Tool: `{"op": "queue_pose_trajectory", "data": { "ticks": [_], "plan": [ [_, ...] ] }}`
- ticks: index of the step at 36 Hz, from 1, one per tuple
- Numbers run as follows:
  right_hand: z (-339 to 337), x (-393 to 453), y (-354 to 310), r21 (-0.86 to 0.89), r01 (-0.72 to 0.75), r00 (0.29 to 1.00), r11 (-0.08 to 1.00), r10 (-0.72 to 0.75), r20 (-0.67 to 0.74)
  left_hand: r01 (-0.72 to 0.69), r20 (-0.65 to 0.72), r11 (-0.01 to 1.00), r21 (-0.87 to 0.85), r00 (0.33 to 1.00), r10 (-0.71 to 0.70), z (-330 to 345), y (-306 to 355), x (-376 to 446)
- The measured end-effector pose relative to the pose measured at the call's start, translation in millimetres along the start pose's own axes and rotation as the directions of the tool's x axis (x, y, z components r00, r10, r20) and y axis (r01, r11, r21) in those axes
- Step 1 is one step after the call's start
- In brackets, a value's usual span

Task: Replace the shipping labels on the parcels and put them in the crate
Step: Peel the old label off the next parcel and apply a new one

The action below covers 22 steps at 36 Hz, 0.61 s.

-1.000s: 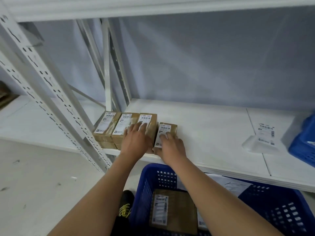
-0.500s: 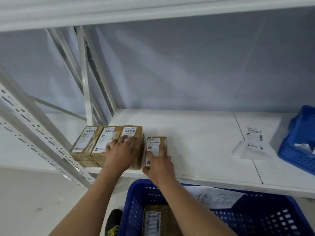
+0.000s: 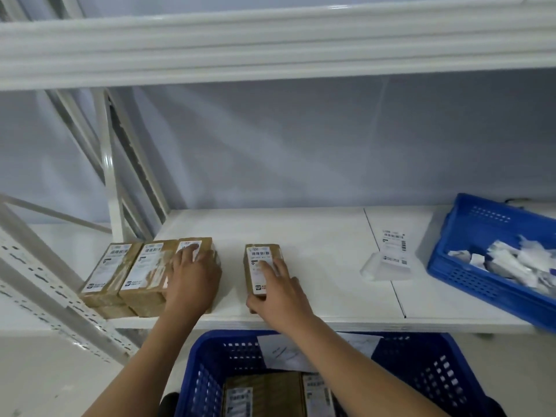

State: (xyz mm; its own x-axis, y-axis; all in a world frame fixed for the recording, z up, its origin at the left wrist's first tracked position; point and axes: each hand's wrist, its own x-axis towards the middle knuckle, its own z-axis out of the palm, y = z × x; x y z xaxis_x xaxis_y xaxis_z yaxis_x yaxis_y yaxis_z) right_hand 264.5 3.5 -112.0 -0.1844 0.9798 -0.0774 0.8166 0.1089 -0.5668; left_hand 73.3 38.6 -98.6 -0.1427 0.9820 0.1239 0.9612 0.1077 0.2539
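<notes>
**Hands on two parcels; several labels left to change**

The left hand (image 3: 192,281) is laid flat, fingers fairly straight, on the third parcel (image 3: 195,266) of a row at the left end of the shelf (image 3: 316,266). The right hand (image 3: 279,293) is rested on a single parcel (image 3: 260,266) set apart to the right, fingers stretched over its white label (image 3: 257,263) and thumb against the near end; whether that parcel is gripped or only pressed cannot be told.

Two more labelled parcels (image 3: 132,269) are stood touching, left of the left hand, with a lower layer just visible beneath them. A loose label sheet (image 3: 391,251) is seen further right on the shelf, well apart from the parcels. Beyond it, a blue bin (image 3: 469,266) is filled with crumpled white scraps, probably peeled labels and backing.

Below the shelf edge, the crate (image 3: 210,371) is seen to hold at least two labelled parcels and a sheet of paper.

The work is judged partly done: some parcels are already crated, while at least four on the shelf remain to be relabelled and moved.
</notes>
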Motion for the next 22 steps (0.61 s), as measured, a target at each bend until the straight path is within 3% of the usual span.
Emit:
{"op": "queue_pose_trajectory", "data": {
  "ticks": [2, 5, 7, 9, 12, 17, 22],
  "plan": [
    [-10, -6, 3, 0.017, 0.005, 1.000, 1.000, -0.004, -0.015, -0.039, -0.036, 0.994, -0.105, 0.999, 0.036, 2, 18, -8],
    [-25, -15, 7, 0.036, 0.013, 0.999, 0.999, -0.011, -0.039, 0.025, 0.046, 0.918, -0.396, 0.999, -0.007, -5, 55, -30],
    [-33, -21, 10, 0.036, 0.014, 0.999, 0.999, -0.012, -0.048, 0.134, 0.171, 0.797, -0.589, 0.985, -0.040, -11, 76, -45],
    [-41, -28, 13, 0.031, 0.017, 0.998, 0.999, -0.015, -0.060, 0.273, 0.323, 0.608, -0.746, 0.946, -0.029, -14, 93, -57],
    [-50, -42, 22, 0.041, 0.043, 0.996, 0.998, -0.040, -0.076, 0.407, 0.474, 0.450, -0.795, 0.880, 0.041, -13, 106, -71],
    [-70, -72, 44, 0.235, 0.122, 0.990, 0.964, -0.102, -0.094, 0.445, 0.525, 0.403, -0.800, 0.844, 0.109, -20, 114, -87],
    [-98, -103, 59, 0.385, 0.088, 0.992, 0.919, -0.047, -0.114, 0.481, 0.535, 0.305, -0.822, 0.836, 0.123, -32, 122, -103]
  ]
}}
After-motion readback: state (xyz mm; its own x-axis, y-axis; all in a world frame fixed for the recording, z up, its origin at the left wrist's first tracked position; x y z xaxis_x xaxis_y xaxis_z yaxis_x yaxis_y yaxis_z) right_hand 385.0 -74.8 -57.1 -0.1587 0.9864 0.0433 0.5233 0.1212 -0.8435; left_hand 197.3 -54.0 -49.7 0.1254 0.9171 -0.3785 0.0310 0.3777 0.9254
